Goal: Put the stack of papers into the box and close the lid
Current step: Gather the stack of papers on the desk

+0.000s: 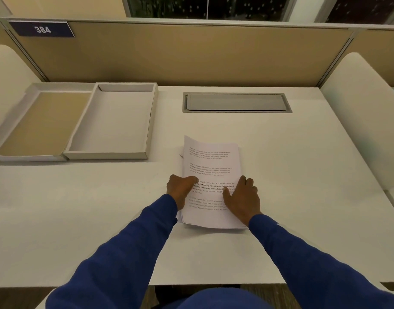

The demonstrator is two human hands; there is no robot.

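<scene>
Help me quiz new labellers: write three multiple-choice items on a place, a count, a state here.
1. Place of shallow grey cardboard box relative to stack of printed white papers? A) far left B) far right C) beneath
2. How many hands touch the stack? A) none B) one C) two
3. The box is: A) closed B) open, empty C) open, filled
1 A: it sits left, beyond the stack. 2 C: left hand and right hand grip its edges. 3 B: tan-lined lid lies open, inside bare.

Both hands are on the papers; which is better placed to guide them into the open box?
Probably left: the left hand grips the stack on the edge facing the box, which lies leftward; the right hand holds the opposite edge.
</scene>
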